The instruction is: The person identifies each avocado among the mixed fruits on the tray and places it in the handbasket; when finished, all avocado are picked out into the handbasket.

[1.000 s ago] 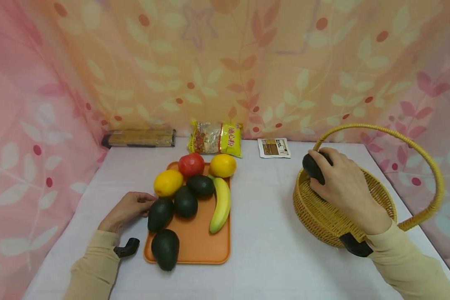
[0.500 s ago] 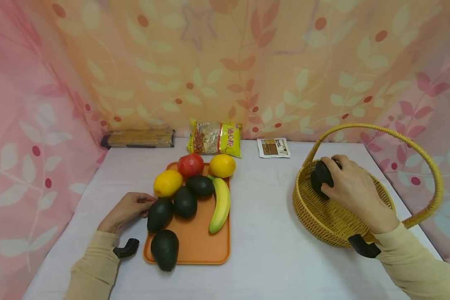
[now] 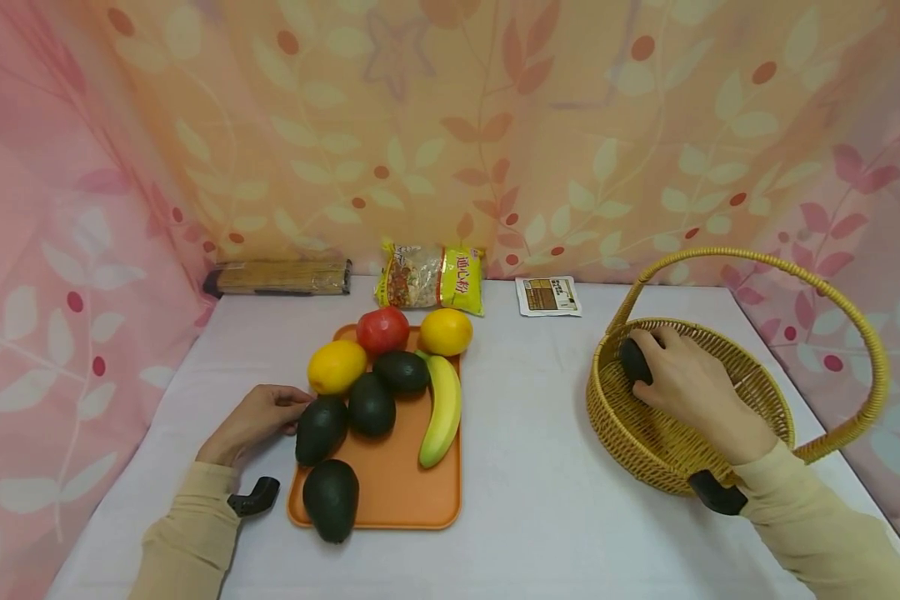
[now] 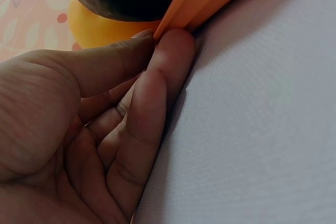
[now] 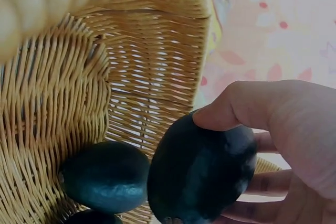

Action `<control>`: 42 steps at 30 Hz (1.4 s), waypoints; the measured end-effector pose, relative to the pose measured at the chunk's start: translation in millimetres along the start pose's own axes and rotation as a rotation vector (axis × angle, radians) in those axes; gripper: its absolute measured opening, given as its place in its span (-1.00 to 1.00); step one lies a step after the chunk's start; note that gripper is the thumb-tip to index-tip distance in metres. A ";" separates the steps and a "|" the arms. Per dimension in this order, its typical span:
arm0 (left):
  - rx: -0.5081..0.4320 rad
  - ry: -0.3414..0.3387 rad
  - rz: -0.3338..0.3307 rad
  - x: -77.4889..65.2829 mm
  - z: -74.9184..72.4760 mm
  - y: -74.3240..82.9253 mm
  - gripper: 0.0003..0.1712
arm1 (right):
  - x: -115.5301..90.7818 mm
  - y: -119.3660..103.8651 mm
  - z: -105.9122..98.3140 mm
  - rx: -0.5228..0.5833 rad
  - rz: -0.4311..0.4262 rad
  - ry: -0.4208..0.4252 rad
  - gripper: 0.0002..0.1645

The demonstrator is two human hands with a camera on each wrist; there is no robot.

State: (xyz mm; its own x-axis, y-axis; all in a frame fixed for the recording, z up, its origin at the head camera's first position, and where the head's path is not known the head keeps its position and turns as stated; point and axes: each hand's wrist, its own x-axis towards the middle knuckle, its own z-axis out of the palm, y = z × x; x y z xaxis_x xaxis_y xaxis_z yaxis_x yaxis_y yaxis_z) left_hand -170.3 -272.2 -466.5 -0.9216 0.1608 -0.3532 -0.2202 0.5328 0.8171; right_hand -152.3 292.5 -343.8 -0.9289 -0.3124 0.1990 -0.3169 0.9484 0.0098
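My right hand (image 3: 686,387) grips a dark avocado (image 5: 202,171) inside the wicker basket (image 3: 622,442), near its far left wall. In the right wrist view, the thumb lies on top and the fingers curl round the far side. Beside it in the basket lies another avocado (image 5: 107,177), with part of a third dark one (image 5: 93,217) at the lower frame edge. At the left edge of the orange tray (image 3: 405,496), my left hand (image 3: 251,421) pinches the rim between thumb and finger. Avocados (image 3: 332,500), lemons (image 3: 337,367), a red pomegranate-like fruit (image 3: 383,330) and a banana (image 3: 442,412) lie on the tray.
The basket's tall handle (image 3: 862,333) arches over its right side. Along the back stand a bundle of dry noodle-like sticks (image 3: 285,277), a yellow bag of pasta (image 3: 431,279) and a small white-brown packet (image 3: 548,296). Patterned curtains (image 3: 450,125) enclose the table.
My right hand has lowered the avocado from over the basket's rim down into it, then shifted slightly left. The left hand stays at the tray's edge.
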 end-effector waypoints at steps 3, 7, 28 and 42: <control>-0.002 0.000 0.005 0.1 -0.4 -0.7 -0.58 | 1.1 -2.9 1.9 0.000 0.012 -0.037 -0.23; -0.002 0.001 0.008 0.6 -0.2 -1.9 -0.59 | 2.3 -5.5 4.7 -0.010 0.018 -0.071 -0.23; 0.004 -0.004 -0.002 -2.1 0.0 1.7 -0.58 | 14.5 -7.3 4.3 -0.096 -0.065 -0.156 -0.24; 0.013 -0.006 0.005 -1.9 0.2 1.9 -0.57 | 22.8 -1.9 17.0 -0.122 -0.136 -0.211 -0.29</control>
State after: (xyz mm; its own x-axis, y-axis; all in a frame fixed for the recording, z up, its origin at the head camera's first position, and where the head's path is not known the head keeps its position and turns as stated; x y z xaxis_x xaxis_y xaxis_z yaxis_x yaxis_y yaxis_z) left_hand -168.9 -271.3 -464.3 -0.9206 0.1686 -0.3522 -0.2116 0.5428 0.8128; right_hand -176.2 282.7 -355.9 -0.9028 -0.4296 -0.0204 -0.4279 0.8924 0.1434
